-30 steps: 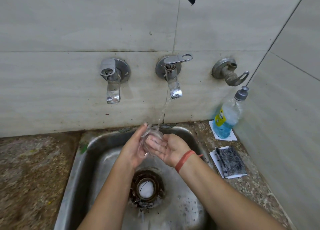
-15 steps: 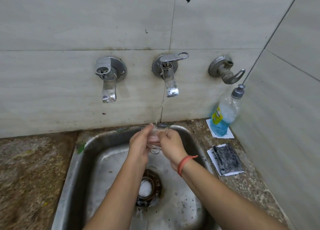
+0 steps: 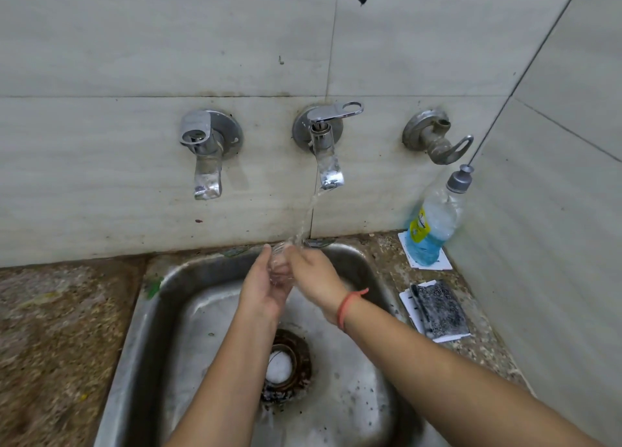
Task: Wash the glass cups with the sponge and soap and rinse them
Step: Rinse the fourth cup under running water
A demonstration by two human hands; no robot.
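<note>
A small clear glass cup (image 3: 281,264) is held over the steel sink (image 3: 154,312) under the stream from the middle tap (image 3: 328,163). My left hand (image 3: 261,288) cups it from the left and below. My right hand (image 3: 314,278), with a red band at the wrist, grips it from the right, fingers over its rim side. Water runs onto the cup and my fingers. The dark sponge (image 3: 441,308) lies on white paper on the right counter. The soap bottle (image 3: 432,224) with blue liquid stands in the back right corner.
A left tap (image 3: 207,157) and a right valve (image 3: 436,140) jut from the tiled wall. The drain (image 3: 282,365) holds white foam. Speckled stone counter (image 3: 50,328) runs left of the sink; the side wall closes in on the right.
My right hand turned from palm-up beside the cup to closing over it from the right. Both hands stay under the stream, pressed closer around the cup.
</note>
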